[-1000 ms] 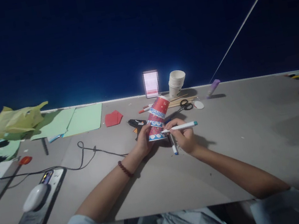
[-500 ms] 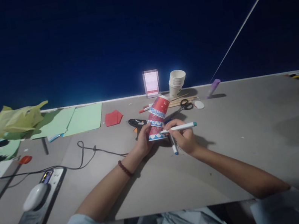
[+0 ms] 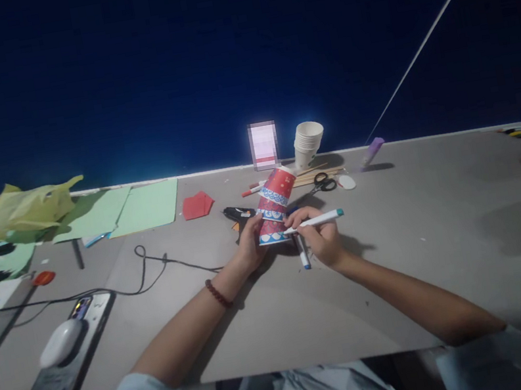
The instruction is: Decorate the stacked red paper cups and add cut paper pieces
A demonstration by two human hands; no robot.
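Cup tower: three patterned cups (image 3: 276,204), rim down and one on another, are held up in front of the person, near the middle of the table (image 3: 406,290), tilted with the top to the right. Whether the lowest rim touches the table, I cannot tell.
Left hand: this hand (image 3: 250,247) is curled around the lower left side of the patterned cups, holding them.
Right hand: this one (image 3: 322,238) is narrowed in a writing grip on a white pen (image 3: 325,217) with a green end; the tip is at the lowest cup's right side, and contact is too small to tell.
Colour done: all three cups carry red with blue-and-white borders, so the decoration looks well along.
Colour left: white patches show in the lowest border; whether they are meant to stay bare cannot be told. The side facing away is hidden.
Plain stack: white cups (image 3: 308,142) stand nested behind, apart from the hands.
Close by: a blue-ended marker (image 3: 304,257) lies below the right hand, a glue gun (image 3: 239,213) beyond the left, scissors (image 3: 324,183) farther back.
Paper: red pieces (image 3: 196,205) and green sheets (image 3: 149,208) lie to the left, apart from the cups.
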